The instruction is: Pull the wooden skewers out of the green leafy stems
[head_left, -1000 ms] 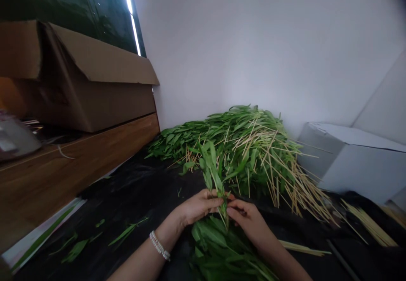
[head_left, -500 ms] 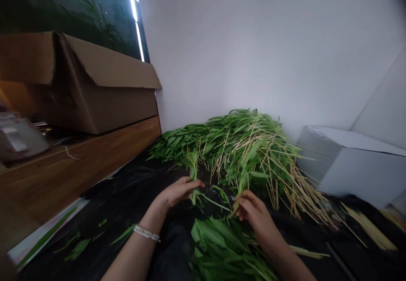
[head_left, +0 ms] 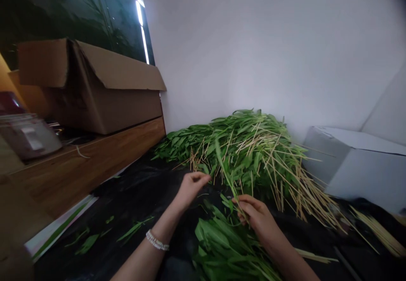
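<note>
My right hand (head_left: pixel 252 211) pinches the lower part of a long green leafy stem (head_left: pixel 224 166). The stem leans up and to the left, in front of a large heap of leafy greens (head_left: pixel 203 139). To its left, my left hand (head_left: pixel 193 185) is closed, thumb and fingertips pressed together; whether anything small is between them cannot be made out. A beaded bracelet circles that wrist. Below both hands lies a bunch of broad green leaves (head_left: pixel 218 238), partly behind my right forearm. Small trimmings lie on the black sheet between the hands.
Thin pale sticks (head_left: pixel 298 188) lie across the heap's right side, with another bundle of sticks (head_left: pixel 379 232) further right. A white box (head_left: pixel 364 166) stands by the wall. On the wooden ledge at left sits an open cardboard box (head_left: pixel 123 107). Loose leaves (head_left: pixel 87 243) dot the black sheet (head_left: pixel 133 196).
The leafy piece in my left hand is gone from it, and that hand has moved right and slightly up, fingers now pinched. My right hand still holds its stem, now tilted left. The view shifted slightly.
</note>
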A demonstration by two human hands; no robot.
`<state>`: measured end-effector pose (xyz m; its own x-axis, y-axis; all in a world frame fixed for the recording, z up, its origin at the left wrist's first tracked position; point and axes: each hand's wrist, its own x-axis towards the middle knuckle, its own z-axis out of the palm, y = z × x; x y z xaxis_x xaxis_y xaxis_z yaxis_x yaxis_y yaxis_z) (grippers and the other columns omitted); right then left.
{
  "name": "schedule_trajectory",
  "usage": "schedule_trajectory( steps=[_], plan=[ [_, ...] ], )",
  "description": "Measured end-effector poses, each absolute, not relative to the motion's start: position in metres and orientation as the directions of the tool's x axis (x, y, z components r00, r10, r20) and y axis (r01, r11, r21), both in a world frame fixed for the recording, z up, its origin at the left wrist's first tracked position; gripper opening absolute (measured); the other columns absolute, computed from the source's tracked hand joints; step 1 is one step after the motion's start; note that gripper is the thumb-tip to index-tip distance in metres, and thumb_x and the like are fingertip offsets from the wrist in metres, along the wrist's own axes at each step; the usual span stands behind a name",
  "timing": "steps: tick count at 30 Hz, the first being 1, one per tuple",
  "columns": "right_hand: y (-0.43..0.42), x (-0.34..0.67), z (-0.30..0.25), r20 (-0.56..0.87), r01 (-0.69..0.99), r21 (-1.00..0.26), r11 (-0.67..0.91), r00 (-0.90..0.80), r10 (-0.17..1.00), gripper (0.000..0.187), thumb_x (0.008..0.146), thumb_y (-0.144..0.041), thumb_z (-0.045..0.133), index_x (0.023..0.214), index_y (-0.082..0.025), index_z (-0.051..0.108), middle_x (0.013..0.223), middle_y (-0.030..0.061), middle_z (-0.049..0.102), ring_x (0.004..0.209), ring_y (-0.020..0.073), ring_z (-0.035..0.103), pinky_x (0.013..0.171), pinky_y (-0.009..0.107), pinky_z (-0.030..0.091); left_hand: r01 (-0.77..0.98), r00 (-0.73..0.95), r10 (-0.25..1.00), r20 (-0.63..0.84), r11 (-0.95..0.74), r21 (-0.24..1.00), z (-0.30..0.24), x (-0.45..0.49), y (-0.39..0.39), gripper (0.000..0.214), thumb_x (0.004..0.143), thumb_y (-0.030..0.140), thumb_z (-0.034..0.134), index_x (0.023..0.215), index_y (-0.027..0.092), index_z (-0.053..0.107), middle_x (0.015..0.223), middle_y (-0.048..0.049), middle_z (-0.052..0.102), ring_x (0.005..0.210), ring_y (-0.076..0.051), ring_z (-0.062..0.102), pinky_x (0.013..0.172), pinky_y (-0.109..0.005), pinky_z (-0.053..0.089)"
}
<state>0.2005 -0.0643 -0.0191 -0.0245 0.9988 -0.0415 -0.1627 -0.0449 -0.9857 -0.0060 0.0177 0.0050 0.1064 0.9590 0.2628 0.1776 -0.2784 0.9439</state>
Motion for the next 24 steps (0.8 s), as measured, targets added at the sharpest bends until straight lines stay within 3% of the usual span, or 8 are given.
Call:
schedule_trajectory(
  steps=[4, 13, 18, 21, 24],
  plan=[
    [-0.069, 0.194, -0.017, -0.012, -0.049, -0.999, -0.018, -0.125, 0.992, 0.031, 0.070, -0.047, 0.065, 0.076, -0.017, 0.067, 0.055, -0.0030, 0.054, 0.051, 0.0107, 0.048, 0.050, 0.023, 0.037, -0.043, 0.313, 0.938, 0.149, -0.143, 0.989, -0.004, 0.020, 0.001, 0.035, 0.060, 0.044, 0.077, 0.069, 0.011, 0.069, 0.059, 0.0002, 0.060, 0.048, -0.007, 0.044, 0.048, -0.019, 0.034],
    [-0.069, 0.193, -0.025, 0.063, 0.017, -0.998, 0.064, -0.027, 0.998, 0.033, 0.076, -0.053, 0.060, 0.079, -0.021, 0.055, 0.060, -0.0057, 0.047, 0.053, 0.0098, 0.045, 0.045, 0.019, 0.039, -0.155, 0.367, 0.919, 0.143, -0.091, 0.984, -0.013, 0.039, -0.013, 0.034, 0.057, 0.039, 0.081, 0.062, 0.013, 0.060, 0.059, 0.0021, 0.057, 0.053, -0.008, 0.046, 0.054, -0.020, 0.035],
    [-0.067, 0.195, -0.023, 0.035, -0.008, -0.999, 0.035, 0.071, 0.997, 0.038, 0.075, -0.058, 0.058, 0.082, -0.022, 0.052, 0.059, -0.0060, 0.050, 0.047, 0.0105, 0.050, 0.043, 0.021, 0.039, -0.036, 0.300, 0.946, 0.126, -0.121, 0.992, -0.014, 0.035, -0.007, 0.039, 0.074, 0.051, 0.064, 0.061, 0.014, 0.059, 0.051, 0.0037, 0.049, 0.046, -0.008, 0.042, 0.048, -0.020, 0.032],
    [-0.065, 0.198, -0.020, -0.001, -0.034, -0.999, 0.003, 0.105, 0.994, 0.041, 0.072, -0.060, 0.059, 0.081, -0.021, 0.051, 0.055, -0.0063, 0.051, 0.043, 0.0108, 0.050, 0.041, 0.021, 0.037, 0.089, 0.126, 0.953, 0.276, -0.288, 0.954, -0.010, 0.026, -0.004, 0.041, 0.084, 0.048, 0.052, 0.061, 0.015, 0.061, 0.055, 0.0012, 0.050, 0.052, -0.011, 0.045, 0.052, -0.022, 0.035],
    [-0.064, 0.200, -0.018, -0.022, -0.049, -0.999, -0.018, 0.094, 0.995, 0.043, 0.071, -0.062, 0.059, 0.080, -0.020, 0.052, 0.053, -0.0053, 0.054, 0.041, 0.0103, 0.049, 0.040, 0.021, 0.036, 0.268, 0.058, 0.839, 0.542, -0.536, 0.801, -0.004, 0.020, -0.007, 0.023, 0.083, 0.038, 0.059, 0.075, 0.018, 0.068, 0.071, -0.0025, 0.057, 0.067, -0.015, 0.052, 0.062, -0.024, 0.039]
  ],
)
